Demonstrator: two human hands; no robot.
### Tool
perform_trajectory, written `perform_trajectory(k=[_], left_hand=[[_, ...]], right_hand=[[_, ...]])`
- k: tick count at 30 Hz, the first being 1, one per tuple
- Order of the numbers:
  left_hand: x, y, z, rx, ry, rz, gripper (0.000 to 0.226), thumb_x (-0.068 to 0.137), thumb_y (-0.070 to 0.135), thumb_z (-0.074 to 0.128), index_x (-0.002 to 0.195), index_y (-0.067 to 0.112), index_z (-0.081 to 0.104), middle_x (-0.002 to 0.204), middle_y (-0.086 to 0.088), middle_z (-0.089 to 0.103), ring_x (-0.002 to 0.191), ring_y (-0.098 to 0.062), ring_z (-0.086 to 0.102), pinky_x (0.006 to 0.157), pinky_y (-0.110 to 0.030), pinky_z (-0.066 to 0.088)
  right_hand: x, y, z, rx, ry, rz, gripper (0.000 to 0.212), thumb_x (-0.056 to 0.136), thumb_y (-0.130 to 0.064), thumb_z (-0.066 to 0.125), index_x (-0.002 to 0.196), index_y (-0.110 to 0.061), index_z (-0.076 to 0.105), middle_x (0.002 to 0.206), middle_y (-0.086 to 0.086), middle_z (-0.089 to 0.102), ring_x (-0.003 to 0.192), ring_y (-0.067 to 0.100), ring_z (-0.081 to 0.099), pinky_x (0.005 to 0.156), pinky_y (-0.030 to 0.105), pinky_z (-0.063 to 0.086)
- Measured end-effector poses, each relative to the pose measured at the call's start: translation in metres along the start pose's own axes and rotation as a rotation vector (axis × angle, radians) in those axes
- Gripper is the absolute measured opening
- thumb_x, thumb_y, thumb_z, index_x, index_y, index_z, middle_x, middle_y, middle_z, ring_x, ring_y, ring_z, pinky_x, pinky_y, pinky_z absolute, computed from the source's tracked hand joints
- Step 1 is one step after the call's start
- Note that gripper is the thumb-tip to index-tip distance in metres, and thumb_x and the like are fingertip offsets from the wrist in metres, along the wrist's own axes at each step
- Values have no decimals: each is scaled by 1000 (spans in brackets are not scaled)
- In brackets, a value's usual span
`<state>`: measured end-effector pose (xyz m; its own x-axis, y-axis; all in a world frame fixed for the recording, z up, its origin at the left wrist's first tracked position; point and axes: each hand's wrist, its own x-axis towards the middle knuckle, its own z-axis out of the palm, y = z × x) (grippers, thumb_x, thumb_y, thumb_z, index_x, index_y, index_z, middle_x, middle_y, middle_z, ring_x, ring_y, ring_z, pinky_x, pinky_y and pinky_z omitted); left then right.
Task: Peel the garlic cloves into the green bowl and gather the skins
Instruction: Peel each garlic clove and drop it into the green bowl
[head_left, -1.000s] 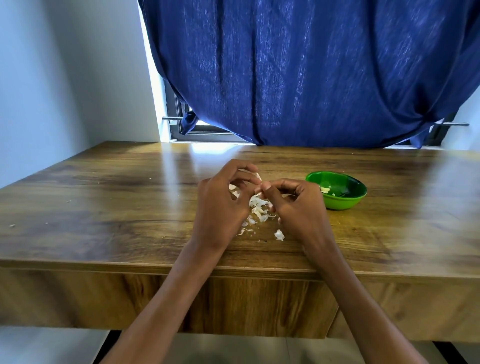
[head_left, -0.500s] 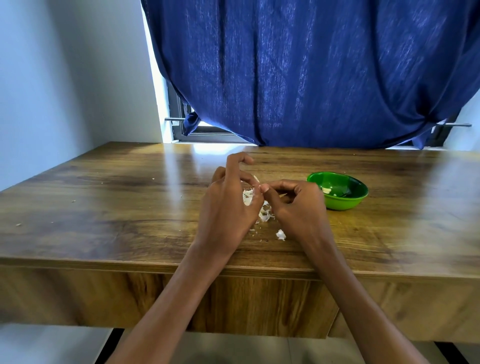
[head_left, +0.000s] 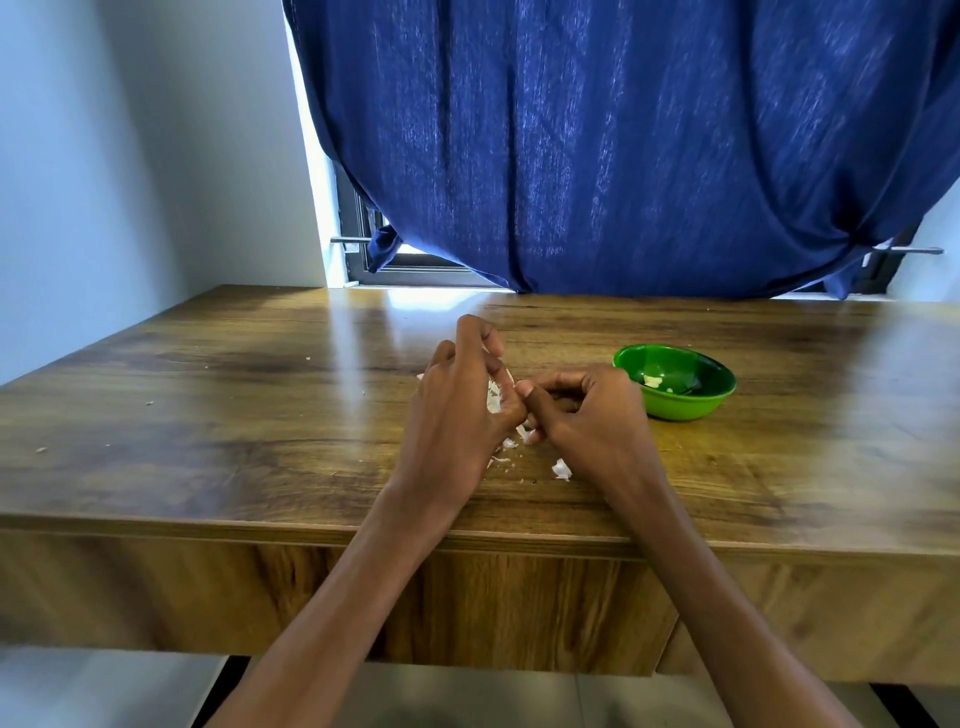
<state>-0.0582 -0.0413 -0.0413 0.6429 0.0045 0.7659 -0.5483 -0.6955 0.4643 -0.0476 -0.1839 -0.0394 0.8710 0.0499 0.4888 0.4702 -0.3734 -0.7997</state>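
Note:
My left hand (head_left: 457, 410) curls its fingers around a piece of garlic (head_left: 493, 397) whose white papery skin shows between the fingers. My right hand (head_left: 587, 421) meets it thumb to thumb and pinches at the same garlic; most of the clove is hidden by both hands. Loose white skins (head_left: 562, 469) lie on the wooden table (head_left: 208, 441) below and between my hands. The green bowl (head_left: 675, 410) stands just right of my right hand, with a few pale peeled bits inside.
A blue curtain (head_left: 597, 156) hangs over the window at the table's far edge. Small crumbs dot the left part of the table. The near table edge runs under my forearms.
My left hand has closed over the garlic and shifted slightly right and down, covering most of the skin pile. My right hand has stayed in place.

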Motion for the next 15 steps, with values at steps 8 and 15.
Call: perform_trajectory(k=[8,15], left_hand=[[1,-2,-6,-192,-85,-22,50,79,-1,77,97,21,35,80,-5,65,60,7,48,59,-9,35],[1,-1,-10,-306,-135,-65,49,74,-5,81,95,11,39,68,6,58,48,6,47,50,-7,33]], right_hand=[[0,1,0,-14,-28,31,12,93,-17,72,83,-16,78,64,-3,73,55,11,70,61,27,59],[0,-1,-1,-24,-46,58,13,93,-16,71,84,-14,79,65,2,73,55,11,70,62,28,61]])
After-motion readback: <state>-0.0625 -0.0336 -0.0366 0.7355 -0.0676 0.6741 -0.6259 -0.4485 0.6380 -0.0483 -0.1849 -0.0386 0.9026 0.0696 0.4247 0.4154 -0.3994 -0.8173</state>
